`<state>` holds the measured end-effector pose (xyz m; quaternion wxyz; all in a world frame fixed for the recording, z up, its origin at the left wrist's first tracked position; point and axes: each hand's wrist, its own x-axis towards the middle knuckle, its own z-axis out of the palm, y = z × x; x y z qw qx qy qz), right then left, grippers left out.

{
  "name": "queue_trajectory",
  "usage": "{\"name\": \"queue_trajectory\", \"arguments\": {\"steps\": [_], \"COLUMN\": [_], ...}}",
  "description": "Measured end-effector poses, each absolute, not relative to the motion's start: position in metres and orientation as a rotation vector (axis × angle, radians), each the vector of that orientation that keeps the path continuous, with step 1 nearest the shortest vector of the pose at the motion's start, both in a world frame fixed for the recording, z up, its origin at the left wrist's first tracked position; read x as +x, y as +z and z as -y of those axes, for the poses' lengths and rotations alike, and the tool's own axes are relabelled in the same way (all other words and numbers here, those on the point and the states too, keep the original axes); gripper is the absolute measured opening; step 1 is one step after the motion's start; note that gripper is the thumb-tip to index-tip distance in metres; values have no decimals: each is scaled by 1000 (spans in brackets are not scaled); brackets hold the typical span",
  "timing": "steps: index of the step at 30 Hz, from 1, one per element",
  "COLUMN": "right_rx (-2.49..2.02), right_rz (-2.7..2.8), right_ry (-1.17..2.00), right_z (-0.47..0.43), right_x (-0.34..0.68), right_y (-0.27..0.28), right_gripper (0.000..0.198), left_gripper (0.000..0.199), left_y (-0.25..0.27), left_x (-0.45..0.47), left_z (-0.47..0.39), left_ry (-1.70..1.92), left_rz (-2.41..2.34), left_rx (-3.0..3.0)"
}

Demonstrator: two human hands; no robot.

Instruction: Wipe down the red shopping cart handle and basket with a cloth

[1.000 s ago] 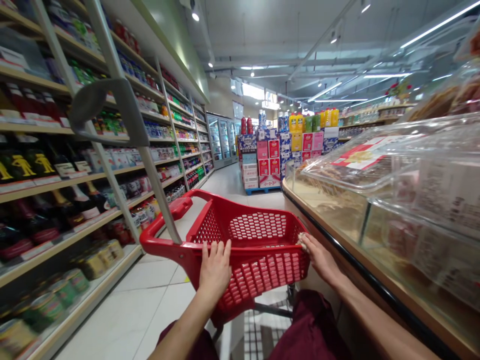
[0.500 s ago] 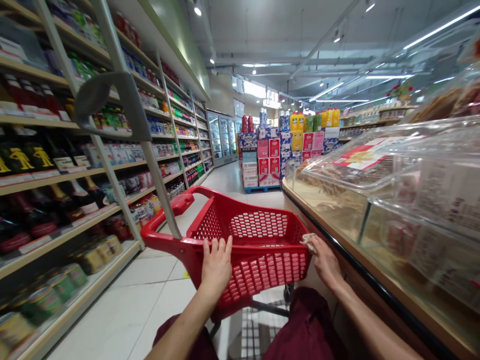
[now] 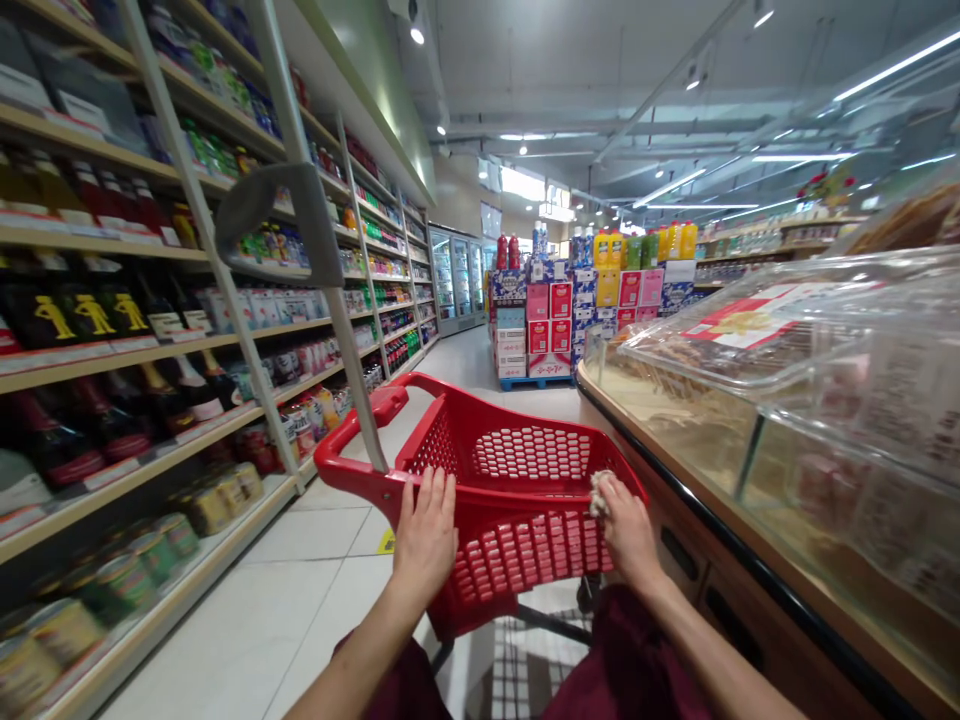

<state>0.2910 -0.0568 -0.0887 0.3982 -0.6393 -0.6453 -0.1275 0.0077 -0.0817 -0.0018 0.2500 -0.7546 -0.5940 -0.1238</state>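
Observation:
A red plastic shopping cart with perforated walls stands right in front of me, its basket showing nothing inside. My left hand lies over the near rim, fingers stretched forward and touching the plastic. In my right hand is a crumpled off-white cloth, pressed to the same rim near its right end. A grey loop handle on a metal pole rises from the cart's left end.
Shelves of bottles and cans line the left side. Close on the right runs a display counter with a black edge and clear plastic covers. Stacked drink cartons stand on a blue pallet ahead.
My right hand has slid the cloth leftward along the near rim, away from the cart's right corner. My left hand stays on the rim. The view has turned slightly left.

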Motion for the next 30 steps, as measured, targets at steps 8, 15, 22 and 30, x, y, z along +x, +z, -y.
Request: {"name": "queue_trajectory", "arguments": {"steps": [8, 15, 22, 30], "right_rx": [-1183, -1281, -919, -1124], "right_rz": [1882, 1791, 1942, 1886], "right_ry": [-299, -145, -100, -264], "right_z": [51, 45, 51, 45], "right_x": [182, 194, 45, 142], "right_y": [-77, -70, -10, -48], "right_gripper": [63, 53, 49, 54], "left_gripper": [49, 58, 58, 57], "left_y": [14, 35, 28, 24], "left_x": [-21, -73, -69, -60], "left_z": [86, 79, 77, 90], "left_ry": [-646, -710, -541, -644], "left_rz": [1568, 1862, 1820, 1713], "left_rx": [-2066, -1812, -1842, -1815]}}
